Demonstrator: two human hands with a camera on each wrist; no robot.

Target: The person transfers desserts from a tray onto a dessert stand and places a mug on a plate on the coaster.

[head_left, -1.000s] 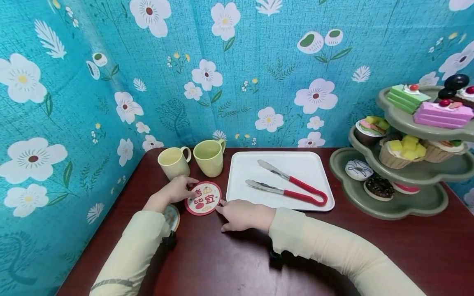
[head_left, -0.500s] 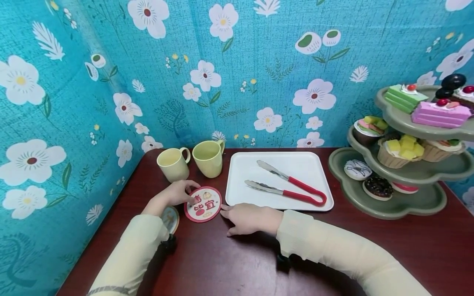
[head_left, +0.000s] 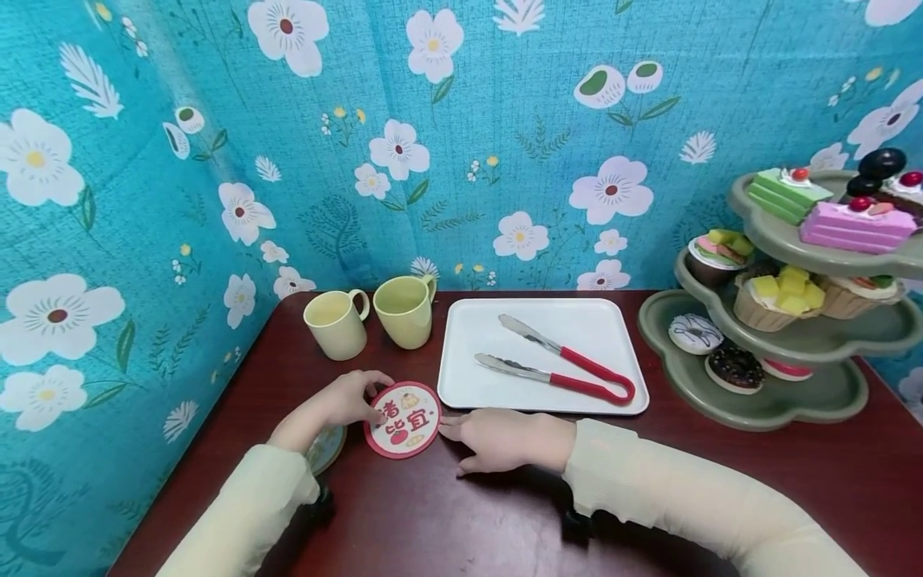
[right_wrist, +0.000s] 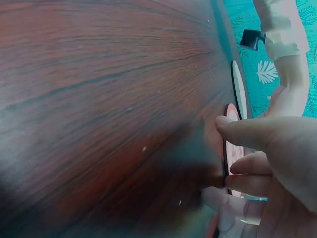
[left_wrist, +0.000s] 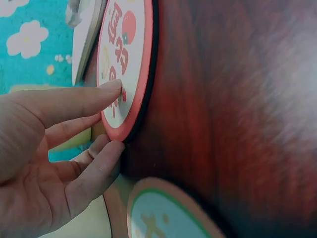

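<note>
A round coaster (head_left: 402, 420) with a red rim and red characters lies on the table in the head view. My left hand (head_left: 349, 399) pinches its left edge, thumb (left_wrist: 111, 89) on the printed face and fingertips at the rim. From the other side, my right hand (head_left: 497, 439) reaches over the table with its fingertips right at the coaster's right edge, fingers fairly straight. A second coaster (head_left: 328, 447), bluish with a tan rim, lies partly hidden under my left wrist; its green inner ring shows in the left wrist view.
Two yellow mugs (head_left: 336, 327) stand behind my left hand. A white tray (head_left: 461, 385) holds red-handled tongs (head_left: 587, 377). At right, a tiered green stand (head_left: 764, 413) carries donuts, cupcakes and cake slices. Floral blue cloth (head_left: 469, 120) hangs behind the table.
The red-rimmed coaster has slid toward me and slightly right, with both hands moving along with it. The mugs, tray and tongs have stayed in place.
</note>
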